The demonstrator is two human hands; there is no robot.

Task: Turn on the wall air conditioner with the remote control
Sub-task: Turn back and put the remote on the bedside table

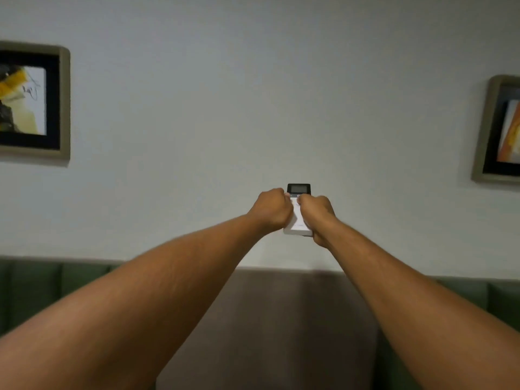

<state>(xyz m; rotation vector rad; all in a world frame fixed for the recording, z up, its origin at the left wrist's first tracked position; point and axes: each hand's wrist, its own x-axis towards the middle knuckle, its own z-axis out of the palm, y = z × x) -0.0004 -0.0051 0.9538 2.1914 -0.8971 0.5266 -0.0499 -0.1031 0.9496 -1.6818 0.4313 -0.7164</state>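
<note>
Both my arms stretch straight out toward a pale wall. Between my hands is a white remote control (298, 190) with a dark display at its top end, pointing up and away from me. My left hand (271, 209) grips its left side. My right hand (316, 213) grips the right side, and its thumb rests on the buttons just below the display. The lower white end of the remote shows under my hands. The wall air conditioner is not in view.
A framed picture (31, 101) hangs on the wall at left, and another framed picture (499, 130) at right. Below, a green padded backrest (42, 288) runs along the wall with a brown padded panel (281, 319) in the middle.
</note>
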